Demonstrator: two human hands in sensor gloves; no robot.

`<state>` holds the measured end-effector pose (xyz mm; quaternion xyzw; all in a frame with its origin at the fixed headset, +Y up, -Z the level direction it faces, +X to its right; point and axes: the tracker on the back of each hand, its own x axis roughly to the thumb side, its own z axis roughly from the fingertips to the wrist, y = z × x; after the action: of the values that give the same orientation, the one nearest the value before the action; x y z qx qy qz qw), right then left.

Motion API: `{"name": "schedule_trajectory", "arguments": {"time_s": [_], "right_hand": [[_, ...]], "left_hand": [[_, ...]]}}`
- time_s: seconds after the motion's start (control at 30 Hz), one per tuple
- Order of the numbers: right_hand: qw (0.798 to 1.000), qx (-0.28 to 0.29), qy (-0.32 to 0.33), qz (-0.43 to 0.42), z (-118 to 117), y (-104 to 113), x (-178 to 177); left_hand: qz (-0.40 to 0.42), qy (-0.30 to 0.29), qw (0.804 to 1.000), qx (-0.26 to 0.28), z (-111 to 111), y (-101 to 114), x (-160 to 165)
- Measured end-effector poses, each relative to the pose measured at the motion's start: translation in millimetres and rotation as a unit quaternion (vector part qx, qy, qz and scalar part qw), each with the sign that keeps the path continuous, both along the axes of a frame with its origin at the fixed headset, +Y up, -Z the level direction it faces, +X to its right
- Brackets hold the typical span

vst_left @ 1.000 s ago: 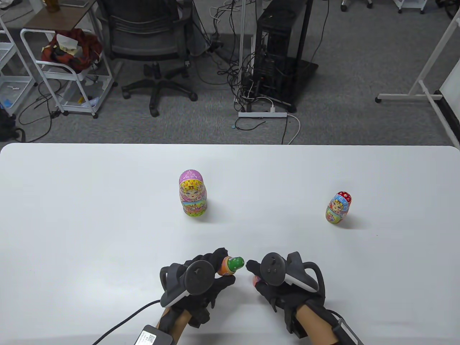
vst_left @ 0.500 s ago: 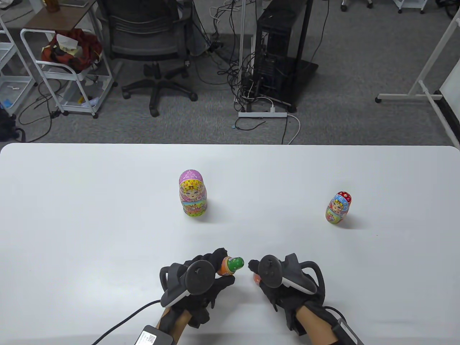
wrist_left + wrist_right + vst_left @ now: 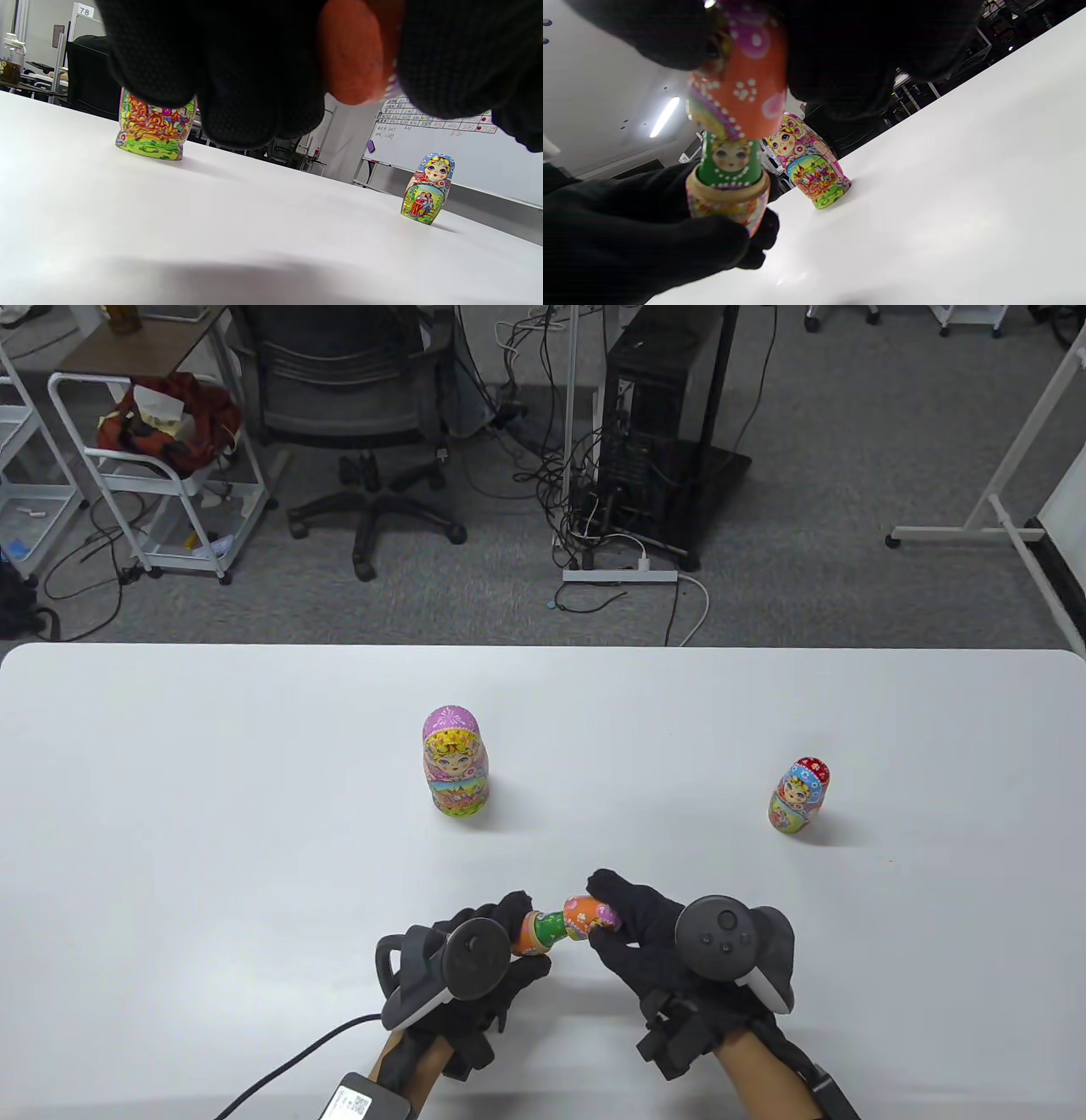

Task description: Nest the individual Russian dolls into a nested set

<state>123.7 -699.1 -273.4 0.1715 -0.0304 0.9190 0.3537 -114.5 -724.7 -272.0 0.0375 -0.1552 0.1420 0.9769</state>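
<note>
Left hand: curling its fingers around an orange doll base that is carrying a small green doll.
Right hand: pinching an orange doll top over the green doll's head.
Both hands: hovering close together above the desk.

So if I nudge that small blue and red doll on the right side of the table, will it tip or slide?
The small blue and red doll stands upright on a flat base narrower than its belly, so a high nudge probably tips it. Its glossy paint on the smooth white table suggests a low push slides it. Once down, its rounded body would likely roll.
</note>
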Motion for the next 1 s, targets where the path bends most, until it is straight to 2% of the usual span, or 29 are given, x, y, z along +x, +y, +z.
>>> {"name": "schedule_trajectory", "arguments": {"time_s": [0.83,1.0], "right_hand": [[0.999,-0.007,0.034,0.034,3.1,-6.9,-13.7],[0.999,-0.002,0.037,0.038,4.1,-6.1,-14.9]], "left_hand": [[0.001,-0.031,0.999,0.005,4.4,1.4,8.2],[-0.008,-0.036,0.999,0.023,5.9,3.0,9.0]]}}
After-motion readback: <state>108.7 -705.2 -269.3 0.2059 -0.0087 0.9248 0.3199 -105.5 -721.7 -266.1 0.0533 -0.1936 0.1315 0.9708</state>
